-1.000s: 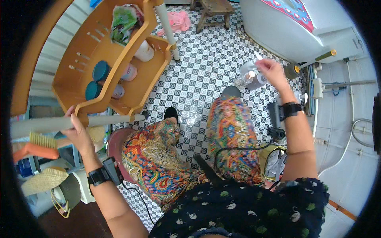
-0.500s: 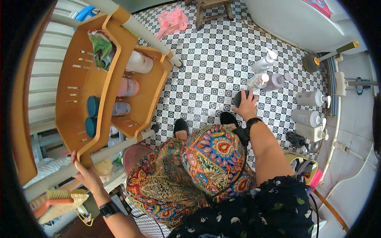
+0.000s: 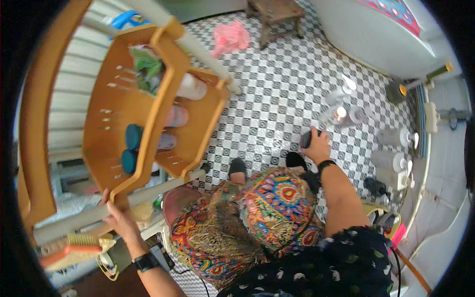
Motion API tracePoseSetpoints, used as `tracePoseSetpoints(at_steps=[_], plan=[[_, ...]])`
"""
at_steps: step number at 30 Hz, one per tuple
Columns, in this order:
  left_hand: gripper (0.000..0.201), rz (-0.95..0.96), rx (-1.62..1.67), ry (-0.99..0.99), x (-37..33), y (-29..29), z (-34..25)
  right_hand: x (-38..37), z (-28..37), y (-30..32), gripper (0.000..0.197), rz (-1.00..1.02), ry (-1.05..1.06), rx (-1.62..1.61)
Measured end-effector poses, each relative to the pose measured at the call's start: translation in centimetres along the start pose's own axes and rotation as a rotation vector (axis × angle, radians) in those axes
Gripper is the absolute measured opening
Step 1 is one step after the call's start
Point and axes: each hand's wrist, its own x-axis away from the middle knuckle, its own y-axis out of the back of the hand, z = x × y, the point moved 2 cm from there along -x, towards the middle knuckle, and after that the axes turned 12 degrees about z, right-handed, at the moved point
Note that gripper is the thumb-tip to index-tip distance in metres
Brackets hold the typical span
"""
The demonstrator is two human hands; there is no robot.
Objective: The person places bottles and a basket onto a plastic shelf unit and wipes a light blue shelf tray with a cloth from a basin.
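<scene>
My right hand [image 3: 318, 148] is closed round a dark, round-topped container [image 3: 308, 140] low over the tiled floor. Just beyond it stand pump bottles: a clear one with a white pump [image 3: 341, 93], a clear one with an orange-tinted top [image 3: 336, 114] and a pale purple one [image 3: 355, 117]. My left hand [image 3: 122, 223] grips the near corner of an orange plastic shelf rack [image 3: 118, 192], by its pale post; some fingers are hidden behind it. The rack holds two teal-lidded jars [image 3: 132, 136], a green packet [image 3: 147, 69] and, lower down, a white bottle [image 3: 192, 87] and a pink bottle [image 3: 177, 116].
More pump bottles [image 3: 390, 160] line the right wall by white pipes. A wooden stool [image 3: 277, 14] and pink plastic bag [image 3: 231, 37] are at the far side. A pink basin [image 3: 177, 202] sits left of my knees. An orange-handled brush [image 3: 64, 255] lies at lower left.
My right hand has gone from resting on the dark container to gripping it, and its side now shows more. The whole view has shifted; my left hand stays on the rack.
</scene>
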Motion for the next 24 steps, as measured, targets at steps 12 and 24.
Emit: tracePoseSetpoints(at_steps=[12,24], plan=[[0.028,-0.079,-0.07,-0.175,-0.3,0.4,1.9,10.8,11.7,17.2,0.089,-0.201,0.831,-0.086],[0.03,-0.017,0.113,-0.098,-0.1,-0.8,0.3,16.9,40.5,18.9,0.098,-0.279,1.163,0.235]])
